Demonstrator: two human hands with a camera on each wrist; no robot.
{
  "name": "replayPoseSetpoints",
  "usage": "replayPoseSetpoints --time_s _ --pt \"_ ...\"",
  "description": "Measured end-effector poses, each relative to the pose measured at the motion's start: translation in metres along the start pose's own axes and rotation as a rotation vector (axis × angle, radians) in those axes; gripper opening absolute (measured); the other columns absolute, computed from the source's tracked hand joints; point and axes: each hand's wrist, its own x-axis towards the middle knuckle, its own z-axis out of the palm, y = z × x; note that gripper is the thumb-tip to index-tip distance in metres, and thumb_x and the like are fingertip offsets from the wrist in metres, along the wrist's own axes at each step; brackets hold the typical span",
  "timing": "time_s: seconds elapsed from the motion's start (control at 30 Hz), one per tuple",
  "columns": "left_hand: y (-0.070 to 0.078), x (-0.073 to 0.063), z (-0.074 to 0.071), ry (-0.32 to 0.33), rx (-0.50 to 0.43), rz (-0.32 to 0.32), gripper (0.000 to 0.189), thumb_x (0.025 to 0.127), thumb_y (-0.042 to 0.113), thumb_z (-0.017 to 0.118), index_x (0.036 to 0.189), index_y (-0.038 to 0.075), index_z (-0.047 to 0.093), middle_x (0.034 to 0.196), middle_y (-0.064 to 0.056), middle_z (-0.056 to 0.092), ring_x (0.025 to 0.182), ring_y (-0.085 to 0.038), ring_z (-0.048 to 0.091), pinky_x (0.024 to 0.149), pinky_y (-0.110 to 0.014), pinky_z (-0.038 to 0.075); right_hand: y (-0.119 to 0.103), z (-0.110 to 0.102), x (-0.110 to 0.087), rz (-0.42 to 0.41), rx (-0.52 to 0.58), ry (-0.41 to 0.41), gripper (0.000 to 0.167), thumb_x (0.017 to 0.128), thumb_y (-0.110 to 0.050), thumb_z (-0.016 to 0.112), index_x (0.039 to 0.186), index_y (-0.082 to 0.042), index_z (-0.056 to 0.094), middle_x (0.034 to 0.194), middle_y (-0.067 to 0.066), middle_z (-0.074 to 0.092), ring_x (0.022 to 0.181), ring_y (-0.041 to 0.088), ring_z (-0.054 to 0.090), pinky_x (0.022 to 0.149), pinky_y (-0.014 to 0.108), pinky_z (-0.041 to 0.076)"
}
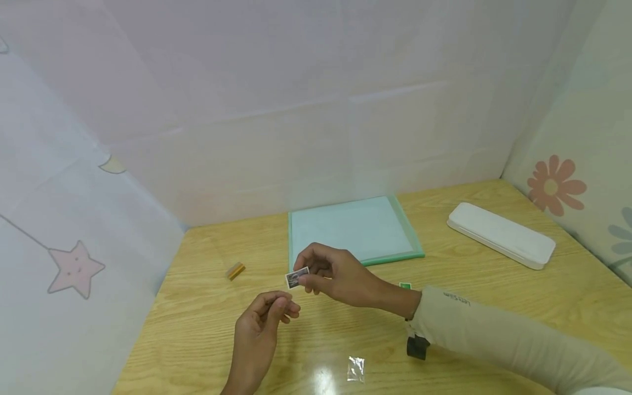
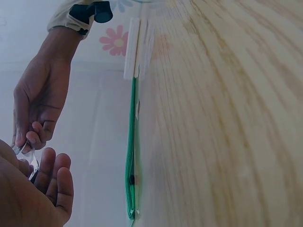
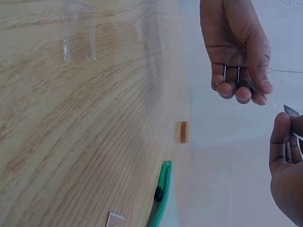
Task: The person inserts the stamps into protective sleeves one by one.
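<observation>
In the head view my right hand pinches a small stamp-like picture with a white border between thumb and fingers. Just below and left of it is my left hand, its thumb against curled fingers. The right wrist view shows a thin clear plastic sleeve pinched in the left hand; there the picture sits a short way off in the right fingers. Clear plastic also shows between the two hands in the left wrist view.
A green-edged clear zip folder lies at the back, with a white case to its right. On the left is a small orange-brown block. A green stamp-like piece lies behind the right forearm, and a clear plastic packet near the front.
</observation>
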Motion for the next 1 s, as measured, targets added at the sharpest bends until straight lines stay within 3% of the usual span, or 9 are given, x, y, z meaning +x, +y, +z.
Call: replayPoseSetpoints --time_s 0.23,0.5,0.77,1.0 --pt "0.0011 -0.0004 0.0008 0.002 0.003 0.003 0.019 0.104 0.026 0.058 0.111 0.009 0.065 0.094 -0.007 0.072 0.089 -0.027 0.07 0.08 -0.033 0.057 -0.0003 0.0004 0.0001 -0.025 -0.027 0.008 0.017 0.099 -0.014 0.066 0.114 -0.016 0.059 0.095 0.003 0.066 0.076 0.023 0.064 0.068 0.04 0.058" --pt "0.0022 -0.0004 0.0017 -0.002 -0.006 0.005 0.02 0.104 0.025 0.057 0.112 0.008 0.065 0.095 -0.008 0.072 0.089 -0.028 0.07 0.08 -0.033 0.057 0.0005 0.0001 0.0015 -0.026 -0.039 -0.013 0.016 0.099 -0.014 0.067 0.114 -0.015 0.059 0.097 -0.001 0.066 0.078 0.029 0.065 0.069 0.037 0.058" --pt "0.0048 0.0011 0.0009 0.013 -0.003 0.006 0.021 0.104 0.025 0.058 0.111 0.007 0.065 0.094 -0.008 0.073 0.089 -0.028 0.07 0.08 -0.033 0.056 -0.0023 -0.0007 0.0013 -0.036 -0.218 -0.065 0.018 0.098 -0.009 0.067 0.112 -0.018 0.06 0.092 -0.002 0.068 0.076 0.012 0.067 0.069 0.028 0.058" --pt "0.0045 0.0001 0.0018 0.0 0.107 0.011 0.019 0.103 0.028 0.059 0.111 0.012 0.066 0.094 0.002 0.074 0.09 -0.021 0.069 0.082 -0.031 0.055 -0.007 -0.0004 0.0034 -0.052 -0.269 -0.106 0.018 0.098 -0.006 0.067 0.113 -0.015 0.063 0.096 -0.007 0.067 0.081 0.008 0.068 0.072 0.024 0.058"
